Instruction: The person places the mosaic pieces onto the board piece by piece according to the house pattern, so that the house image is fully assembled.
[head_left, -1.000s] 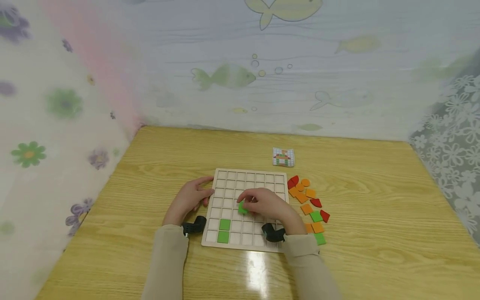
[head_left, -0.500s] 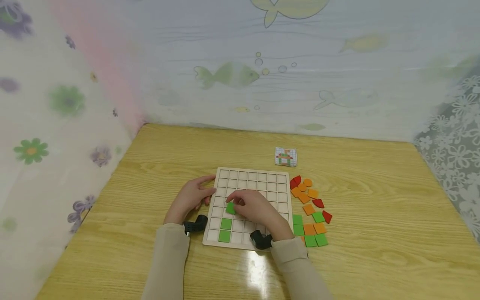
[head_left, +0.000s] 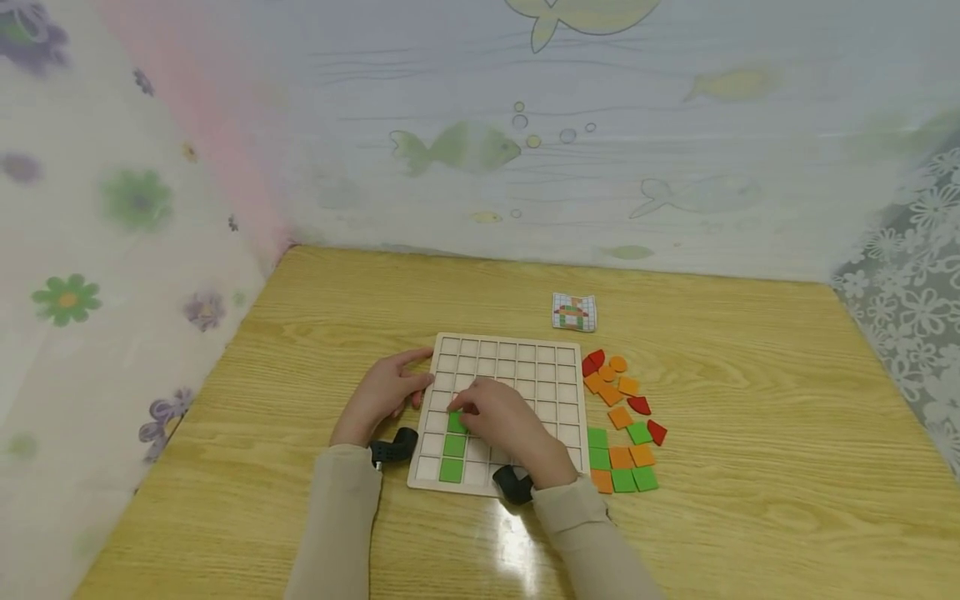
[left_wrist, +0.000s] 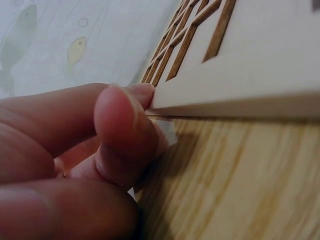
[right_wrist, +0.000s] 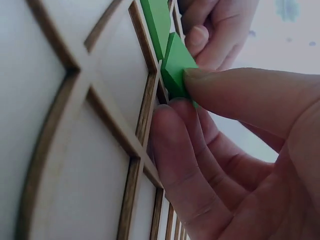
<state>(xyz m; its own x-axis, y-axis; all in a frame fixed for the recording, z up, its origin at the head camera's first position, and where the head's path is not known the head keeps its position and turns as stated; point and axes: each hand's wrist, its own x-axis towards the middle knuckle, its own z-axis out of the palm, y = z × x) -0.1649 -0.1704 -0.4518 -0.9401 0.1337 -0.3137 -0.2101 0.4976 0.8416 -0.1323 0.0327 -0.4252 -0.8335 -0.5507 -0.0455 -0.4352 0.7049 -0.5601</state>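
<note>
A pale wooden grid board [head_left: 510,339] lies on the table under my right hand [head_left: 498,414]. Thumb and fingers of that hand pinch a green square tile [head_left: 457,422] over the second column from the left. In the right wrist view this tile [right_wrist: 176,62] is tilted at its cell, touching or very near the tile beside it. Two green tiles [head_left: 452,457] lie in the cells below, toward the person. My left hand [head_left: 386,396] rests at the board's left edge; the left wrist view shows a fingertip [left_wrist: 142,90] touching that edge.
Right of the board lie loose green tiles [head_left: 622,481], orange tiles [head_left: 620,417], orange discs [head_left: 618,364] and red curved pieces [head_left: 638,406]. A small pattern card [head_left: 574,312] sits behind the board. Patterned curtains or walls border the table [head_left: 750,375].
My right hand has moved left across the board with the green tile, then slightly down to the cell above the two green tiles. The left hand stays at the board's edge.
</note>
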